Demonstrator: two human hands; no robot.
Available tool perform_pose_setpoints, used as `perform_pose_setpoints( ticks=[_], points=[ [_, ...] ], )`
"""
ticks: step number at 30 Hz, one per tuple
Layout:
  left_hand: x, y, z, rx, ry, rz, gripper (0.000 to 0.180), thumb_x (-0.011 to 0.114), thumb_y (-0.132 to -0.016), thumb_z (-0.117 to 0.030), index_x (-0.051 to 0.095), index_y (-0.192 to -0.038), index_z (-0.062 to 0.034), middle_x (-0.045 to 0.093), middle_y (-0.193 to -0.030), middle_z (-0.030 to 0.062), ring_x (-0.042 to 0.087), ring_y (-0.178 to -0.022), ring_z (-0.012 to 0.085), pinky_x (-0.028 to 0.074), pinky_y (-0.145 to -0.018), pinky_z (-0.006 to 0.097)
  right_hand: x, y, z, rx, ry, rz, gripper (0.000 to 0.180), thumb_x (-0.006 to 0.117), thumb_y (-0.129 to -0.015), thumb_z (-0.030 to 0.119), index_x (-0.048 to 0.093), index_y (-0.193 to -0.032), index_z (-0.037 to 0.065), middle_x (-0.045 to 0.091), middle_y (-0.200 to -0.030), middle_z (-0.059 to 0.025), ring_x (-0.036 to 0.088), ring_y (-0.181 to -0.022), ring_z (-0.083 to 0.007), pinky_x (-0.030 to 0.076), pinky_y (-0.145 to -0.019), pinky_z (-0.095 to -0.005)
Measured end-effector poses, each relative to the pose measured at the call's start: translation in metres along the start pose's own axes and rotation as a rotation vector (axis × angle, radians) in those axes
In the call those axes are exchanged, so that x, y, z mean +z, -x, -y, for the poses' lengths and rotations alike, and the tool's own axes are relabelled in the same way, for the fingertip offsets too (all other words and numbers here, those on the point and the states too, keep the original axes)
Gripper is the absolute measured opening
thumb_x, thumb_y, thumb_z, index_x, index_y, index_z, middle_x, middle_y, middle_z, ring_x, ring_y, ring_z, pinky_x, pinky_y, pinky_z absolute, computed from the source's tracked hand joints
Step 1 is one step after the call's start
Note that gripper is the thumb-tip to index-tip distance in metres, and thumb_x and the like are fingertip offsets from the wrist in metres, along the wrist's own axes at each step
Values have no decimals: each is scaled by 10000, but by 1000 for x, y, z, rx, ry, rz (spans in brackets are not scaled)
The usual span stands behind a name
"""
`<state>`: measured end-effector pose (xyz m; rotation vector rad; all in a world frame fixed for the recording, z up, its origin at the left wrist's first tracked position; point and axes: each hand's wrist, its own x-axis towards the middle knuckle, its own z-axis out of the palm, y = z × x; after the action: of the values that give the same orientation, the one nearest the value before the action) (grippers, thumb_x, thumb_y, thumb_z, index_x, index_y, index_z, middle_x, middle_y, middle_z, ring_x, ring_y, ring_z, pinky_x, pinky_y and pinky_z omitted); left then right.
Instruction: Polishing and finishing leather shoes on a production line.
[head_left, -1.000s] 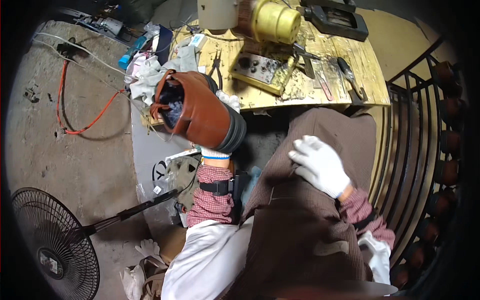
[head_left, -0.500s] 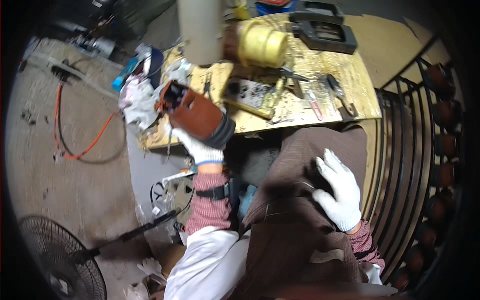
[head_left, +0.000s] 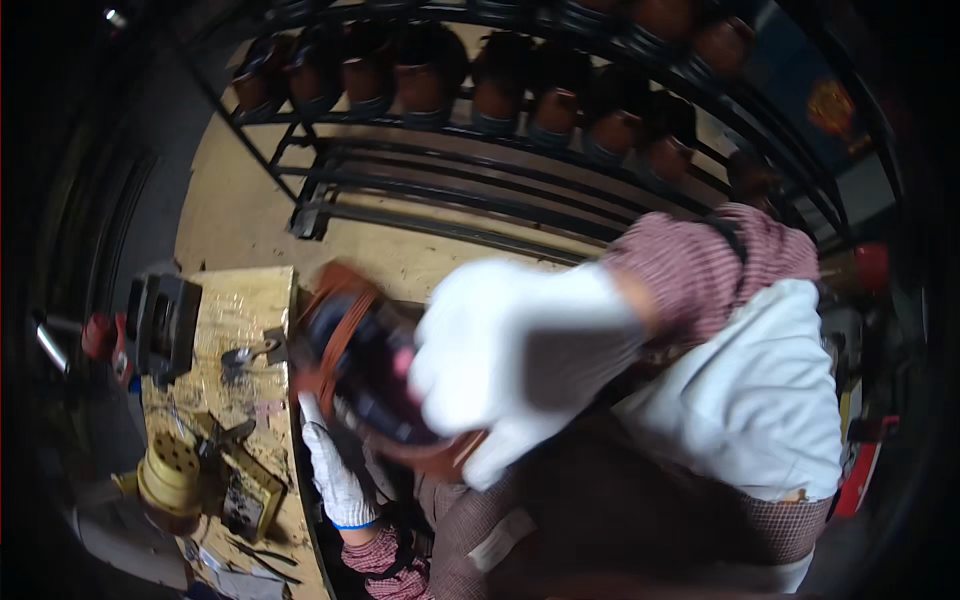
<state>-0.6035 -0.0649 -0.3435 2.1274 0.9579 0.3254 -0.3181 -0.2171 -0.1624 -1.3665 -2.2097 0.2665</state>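
A brown leather boot point(head_left: 345, 340) with laces and a dark opening is tilted beside the bench edge, blurred by motion. My left hand point(head_left: 340, 475), in a white knit glove, holds it from below and along its near side; the boot covers part of the fingers. Over the boot's opening is my right hand point(head_left: 535, 350), gloved in white, large and smeared. Its fingers bend into the opening and its thumb lies outside the rim. Something pink shows inside the boot next to the fingers.
Black metal racks point(head_left: 450, 195) run across the far side, with several brown boots point(head_left: 425, 80) in a row. On the stained workbench point(head_left: 225, 300) at the left are a yellow pot point(head_left: 168, 475), a black metal block point(head_left: 172, 325), a brush point(head_left: 250, 352) and pliers point(head_left: 265, 560).
My view has swung right, toward the racks. The boot has come off the bench side with my left hand, its opening now facing me. My right hand has moved from my lap onto the boot.
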Motion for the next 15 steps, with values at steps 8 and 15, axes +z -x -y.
perform_pose_setpoints(
  ticks=[8,15],
  points=[
    [12,1,-40,-266,1232,4,768,410,-1046,-640,339,-1606,-120,626,-1202,138,609,-1012,241,479,-960,415,-130,154,52,1520,419,187,606,740,-711,616,748,-821,20,652,-696,-194,678,-674,-341,528,-630,-404],
    [1,3,-50,-324,1180,-99,762,407,-1052,-634,336,-1605,-116,601,-1134,121,580,-949,261,470,-942,417,-113,352,-13,1531,922,17,440,811,-738,459,735,-887,52,707,-877,-194,687,-882,-392,536,-778,-477]
  ],
)
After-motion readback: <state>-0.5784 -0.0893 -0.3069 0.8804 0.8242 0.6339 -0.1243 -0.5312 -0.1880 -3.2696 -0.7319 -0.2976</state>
